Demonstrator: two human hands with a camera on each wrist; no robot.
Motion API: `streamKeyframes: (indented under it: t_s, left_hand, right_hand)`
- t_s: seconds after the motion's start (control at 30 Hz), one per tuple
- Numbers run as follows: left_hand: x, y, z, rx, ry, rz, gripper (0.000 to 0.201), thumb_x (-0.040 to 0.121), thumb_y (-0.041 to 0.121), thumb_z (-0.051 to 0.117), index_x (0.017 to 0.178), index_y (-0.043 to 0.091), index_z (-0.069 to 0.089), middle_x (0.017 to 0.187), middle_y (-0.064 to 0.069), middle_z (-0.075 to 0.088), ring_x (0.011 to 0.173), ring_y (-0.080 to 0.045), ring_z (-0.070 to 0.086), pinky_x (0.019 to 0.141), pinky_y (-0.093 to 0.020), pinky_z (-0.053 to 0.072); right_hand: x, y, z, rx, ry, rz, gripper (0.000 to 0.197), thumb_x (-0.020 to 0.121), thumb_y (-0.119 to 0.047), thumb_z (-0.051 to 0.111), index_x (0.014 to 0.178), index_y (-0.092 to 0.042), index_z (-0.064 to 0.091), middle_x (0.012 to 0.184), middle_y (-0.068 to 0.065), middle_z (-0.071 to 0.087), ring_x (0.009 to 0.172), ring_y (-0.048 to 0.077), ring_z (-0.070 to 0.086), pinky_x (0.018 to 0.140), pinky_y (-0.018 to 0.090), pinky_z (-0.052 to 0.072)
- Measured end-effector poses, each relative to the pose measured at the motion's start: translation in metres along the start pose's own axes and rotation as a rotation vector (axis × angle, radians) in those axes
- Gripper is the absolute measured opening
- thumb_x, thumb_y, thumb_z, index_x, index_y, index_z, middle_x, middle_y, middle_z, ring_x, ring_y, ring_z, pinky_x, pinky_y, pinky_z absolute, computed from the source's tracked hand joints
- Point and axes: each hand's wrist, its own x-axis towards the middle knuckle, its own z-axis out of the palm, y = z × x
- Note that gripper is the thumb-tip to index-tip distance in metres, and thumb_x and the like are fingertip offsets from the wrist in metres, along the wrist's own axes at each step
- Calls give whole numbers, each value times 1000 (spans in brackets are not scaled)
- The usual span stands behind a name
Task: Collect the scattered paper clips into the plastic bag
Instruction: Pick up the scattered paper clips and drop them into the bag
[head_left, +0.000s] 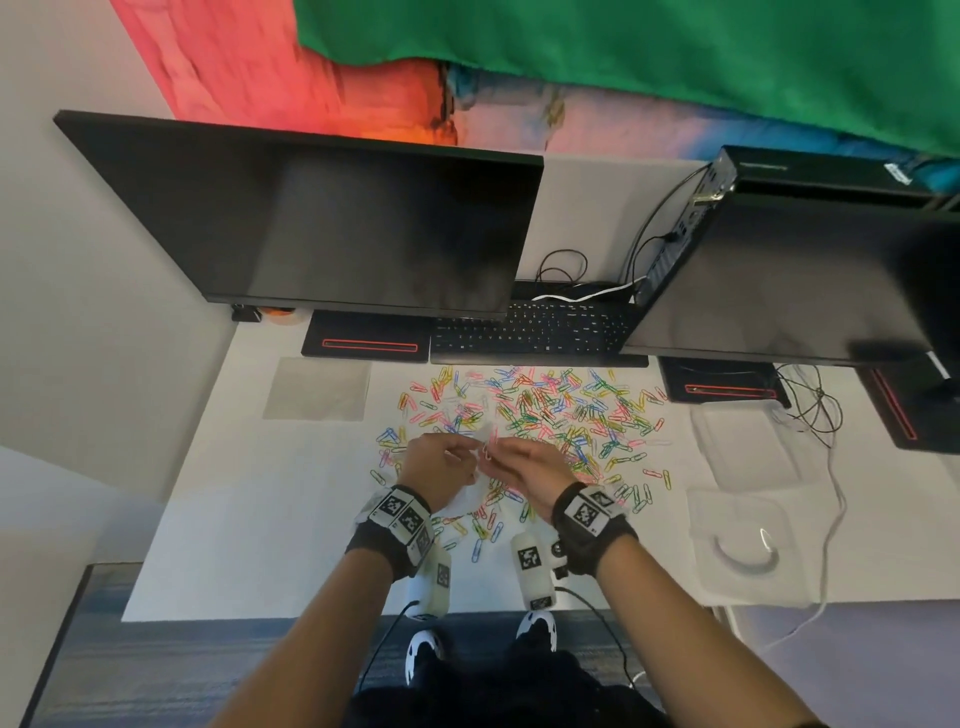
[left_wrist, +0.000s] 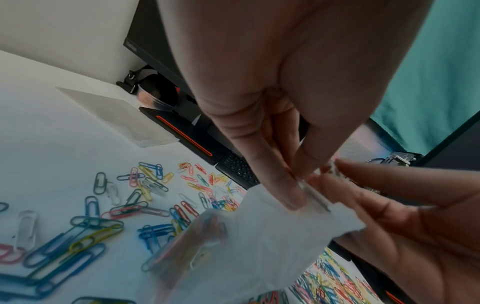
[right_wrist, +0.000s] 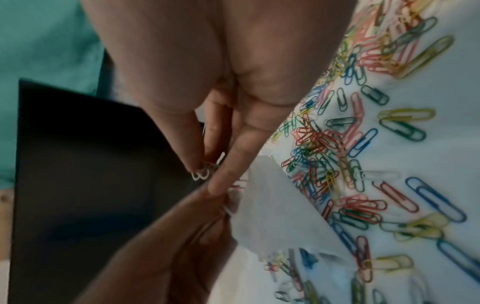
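Bag (left_wrist: 259, 236) in left grip (head_left: 441, 467) — clips (right_wrist: 201, 174) in right grip (head_left: 524, 470)

- The scattered multicoloured wire paper clips (head_left: 540, 415) lie on the white bench (head_left: 260, 519), in front of the flat black keyboard (head_left: 524, 332).
- The small clear plastic bag (left_wrist: 259, 236) hangs above them — between the left hand (head_left: 436, 467) and right hand (head_left: 524, 467).
- Two wide black monitors (head_left: 322, 218) stand behind.

Bare forearms, dark wristbands (head_left: 387, 540) with checkered markers, black-and-white shoes (head_left: 425, 652)
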Motion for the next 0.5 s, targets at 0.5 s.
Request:
streamKeyframes:
  t_s: [0.5]
  left_hand:
    - [2,0,4,61,-15,69,27,85,4,60,96,19,79,71,-2,76,71,-17,73,79,-35,62]
  right_hand:
    - [3,-4,13,-1310,34,-338,26,89,-6,55,107,-8,74,102,14,73,87,23,67,75,16,46]
